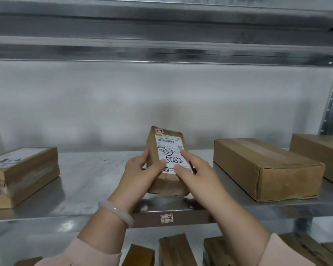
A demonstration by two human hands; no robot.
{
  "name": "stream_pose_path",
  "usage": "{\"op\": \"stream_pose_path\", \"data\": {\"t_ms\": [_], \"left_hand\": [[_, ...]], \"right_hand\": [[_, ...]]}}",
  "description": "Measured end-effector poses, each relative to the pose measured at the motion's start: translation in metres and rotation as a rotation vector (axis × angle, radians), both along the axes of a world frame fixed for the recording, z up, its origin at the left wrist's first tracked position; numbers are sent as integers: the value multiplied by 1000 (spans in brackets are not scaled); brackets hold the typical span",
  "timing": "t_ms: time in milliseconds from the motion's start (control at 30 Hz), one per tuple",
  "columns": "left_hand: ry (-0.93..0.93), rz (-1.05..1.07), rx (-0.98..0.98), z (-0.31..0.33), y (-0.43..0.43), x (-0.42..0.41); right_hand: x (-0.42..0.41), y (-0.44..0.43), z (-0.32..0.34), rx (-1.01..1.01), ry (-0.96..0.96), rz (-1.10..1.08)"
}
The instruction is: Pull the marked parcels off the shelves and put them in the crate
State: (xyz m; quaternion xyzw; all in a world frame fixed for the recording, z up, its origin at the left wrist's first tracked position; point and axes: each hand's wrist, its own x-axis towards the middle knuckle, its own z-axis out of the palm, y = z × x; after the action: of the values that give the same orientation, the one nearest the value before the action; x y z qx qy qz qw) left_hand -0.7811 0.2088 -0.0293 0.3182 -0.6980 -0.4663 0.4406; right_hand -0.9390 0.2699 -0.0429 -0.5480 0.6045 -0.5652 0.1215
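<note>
A small brown parcel (166, 184) stands tilted at the front of a metal shelf (92, 175). Its white label carries a handwritten circled 5 and "5082", and a small pink tag sits at its top. My left hand (140, 173) grips the parcel's left side, thumb across the label. My right hand (195, 172) lies on the label's right side, its index finger stretched along the label's edge and the lower fingers wrapped round the parcel. No crate is in view.
A flat labelled box (25, 175) lies at the shelf's left. Two brown cartons (265, 167) (319, 152) sit at the right. A pink tag (166, 218) marks the shelf's front lip. Several brown parcels (176, 250) stand on the shelf below. Another shelf hangs overhead.
</note>
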Motion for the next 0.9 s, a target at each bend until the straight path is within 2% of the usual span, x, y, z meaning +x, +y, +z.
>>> {"op": "stream_pose_path", "data": {"t_ms": [300,433,500,600,700,767,900], "left_hand": [[-225,165,17,-10,-33,22],[-296,190,-59,-5,-35,25],[-305,227,-175,-1,-33,25],[-338,292,-468,16,-25,16],[-249,202,-644,35,-2,-5],[-173,119,-681,42,14,-26],[-118,-97,-599,37,43,-76]], "right_hand": [[9,-23,7,208,117,-6],[10,-27,6,234,112,8],[11,-23,7,192,108,-6],[6,-9,18,32,169,-108],[-1,11,32,-129,269,-225],[-9,27,40,-228,344,-313],[-42,62,51,-334,433,-520]]}}
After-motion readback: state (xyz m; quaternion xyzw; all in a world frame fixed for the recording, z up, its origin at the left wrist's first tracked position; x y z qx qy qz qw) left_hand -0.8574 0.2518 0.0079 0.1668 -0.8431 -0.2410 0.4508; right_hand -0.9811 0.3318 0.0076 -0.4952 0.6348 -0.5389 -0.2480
